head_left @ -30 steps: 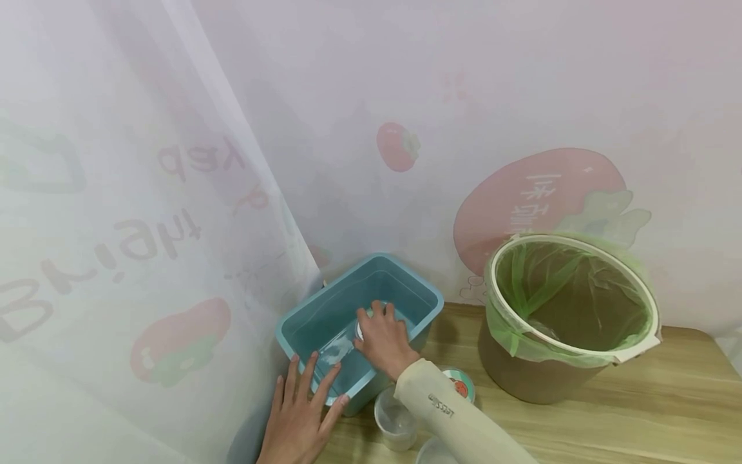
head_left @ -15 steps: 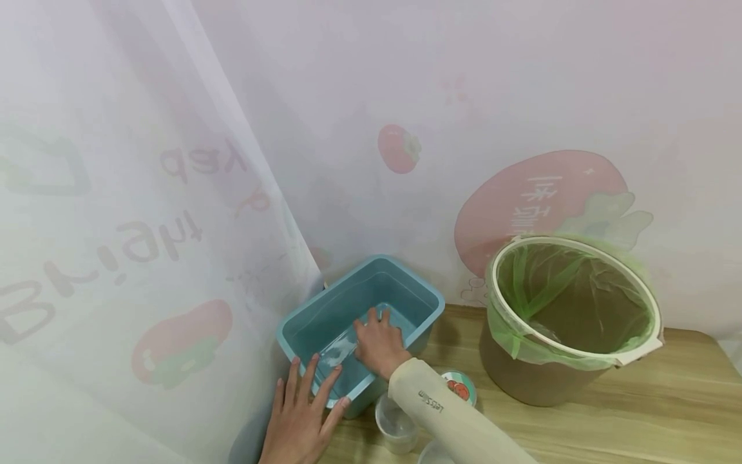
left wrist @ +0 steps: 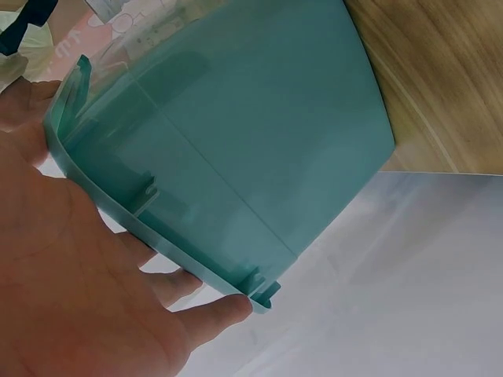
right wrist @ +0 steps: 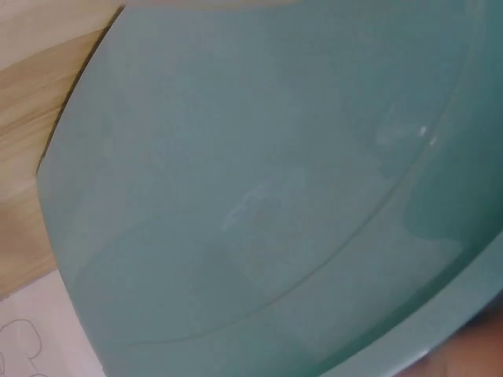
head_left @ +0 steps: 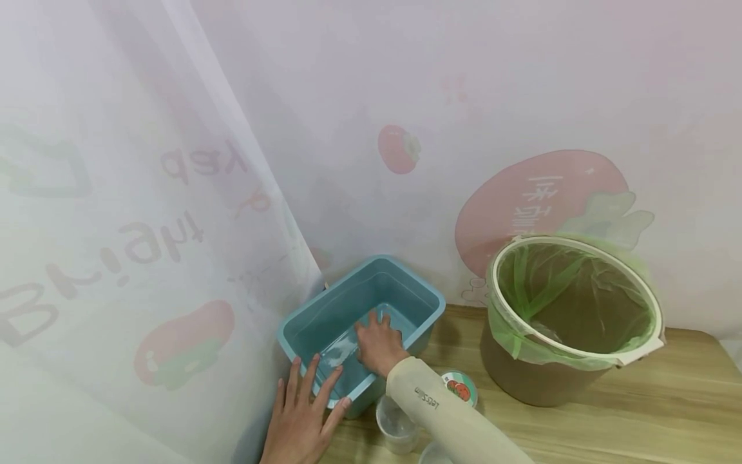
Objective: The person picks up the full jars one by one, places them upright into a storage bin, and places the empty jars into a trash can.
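Observation:
A rectangular blue-green plastic basin [head_left: 324, 298] stands in the corner, seen from outside in both wrist views. My left hand [head_left: 298, 415] rests on its near rim with spread, nearly straight fingers; in the left wrist view the fingertips [left wrist: 228, 310] touch that rim. My right hand [head_left: 379, 345] reaches down into the basin, its fingers pointing toward the bottom. Whatever lies under the right palm is hidden, and the right wrist view shows mainly the basin's outer wall [right wrist: 236, 196]. Beside the basin stands a clear plastic cup [head_left: 397, 428], near my right sleeve.
A round lid with a green edge and red picture [head_left: 460, 388] lies partly behind the sleeve. Another clear round container [head_left: 433, 454] is cut off below. A brown bin [head_left: 533, 380] with a green liner stands right on the wooden table [head_left: 655, 412]. Printed curtains [head_left: 324, 161] hang behind.
My right hand has moved slightly lower in the basin. The round white-and-pale-green thing visible under its fingers a second ago is now hidden. My left hand has stayed on the rim.

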A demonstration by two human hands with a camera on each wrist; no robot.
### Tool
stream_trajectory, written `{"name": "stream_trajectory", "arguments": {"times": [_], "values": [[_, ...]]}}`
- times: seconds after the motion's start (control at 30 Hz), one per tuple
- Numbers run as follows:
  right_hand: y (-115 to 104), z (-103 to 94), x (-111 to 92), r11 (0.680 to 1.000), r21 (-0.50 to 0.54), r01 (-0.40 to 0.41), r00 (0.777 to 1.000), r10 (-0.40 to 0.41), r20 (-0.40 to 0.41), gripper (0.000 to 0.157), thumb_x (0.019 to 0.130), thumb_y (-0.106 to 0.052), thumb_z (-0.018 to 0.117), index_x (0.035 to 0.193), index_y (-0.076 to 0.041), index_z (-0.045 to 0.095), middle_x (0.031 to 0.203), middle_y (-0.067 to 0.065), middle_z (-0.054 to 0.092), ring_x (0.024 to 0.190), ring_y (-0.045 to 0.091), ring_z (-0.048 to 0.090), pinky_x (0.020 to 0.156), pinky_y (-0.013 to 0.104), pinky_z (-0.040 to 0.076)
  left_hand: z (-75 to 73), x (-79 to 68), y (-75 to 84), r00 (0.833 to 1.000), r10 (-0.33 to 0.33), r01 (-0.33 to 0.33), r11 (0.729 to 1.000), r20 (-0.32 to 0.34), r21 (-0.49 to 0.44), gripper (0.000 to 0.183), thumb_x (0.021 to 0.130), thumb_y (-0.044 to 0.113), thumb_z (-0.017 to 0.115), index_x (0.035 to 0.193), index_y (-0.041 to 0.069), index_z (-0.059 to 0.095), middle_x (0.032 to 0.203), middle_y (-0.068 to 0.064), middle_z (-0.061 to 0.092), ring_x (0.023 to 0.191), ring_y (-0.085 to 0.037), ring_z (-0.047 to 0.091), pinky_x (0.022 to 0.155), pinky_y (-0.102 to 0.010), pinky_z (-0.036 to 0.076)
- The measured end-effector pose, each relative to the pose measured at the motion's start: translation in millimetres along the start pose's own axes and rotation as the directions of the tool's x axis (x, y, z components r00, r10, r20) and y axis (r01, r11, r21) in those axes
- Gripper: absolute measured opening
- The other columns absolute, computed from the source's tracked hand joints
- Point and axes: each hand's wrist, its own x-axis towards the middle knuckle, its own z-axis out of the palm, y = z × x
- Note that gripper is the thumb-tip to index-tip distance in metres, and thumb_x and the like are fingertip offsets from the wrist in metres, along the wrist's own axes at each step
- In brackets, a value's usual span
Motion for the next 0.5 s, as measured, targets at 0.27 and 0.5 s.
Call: {"name": "stream_trajectory", "arguments": {"times": [0.27,0.5], "values": [[4,-4.2,-1,1.0,-0.004,0.009,1.0,-0.009,-0.015,0.034,0.097,-0.026,0.082,0.13,-0.018,0.078,0.131,0.014,0.069,0.12,0.035,0.066,0.074,0.053,0.065,-0.3,-0.6,0.6,1.0,0.004,-0.004,1.0,-0.014,0.016,0.061,0.11,0.066,0.049,0.162,0.035,0.054,0.178,-0.014,0.034,0.166,-0.051,0.019,0.122,-0.082,0.028],[8,-13.0,-4,1.0,0.014,0.02,1.0,-0.02,-0.001,0.033,0.097,-0.034,0.084,0.124,-0.017,0.08,0.122,0.011,0.074,0.114,0.033,0.069,0.077,0.053,0.065,-0.3,0.5,0.5,1.0,0.013,-0.013,1.0,-0.019,0.029,0.06,0.11,0.065,0.049,0.161,0.034,0.056,0.177,-0.015,0.034,0.166,-0.052,0.019,0.121,-0.082,0.028]]}}
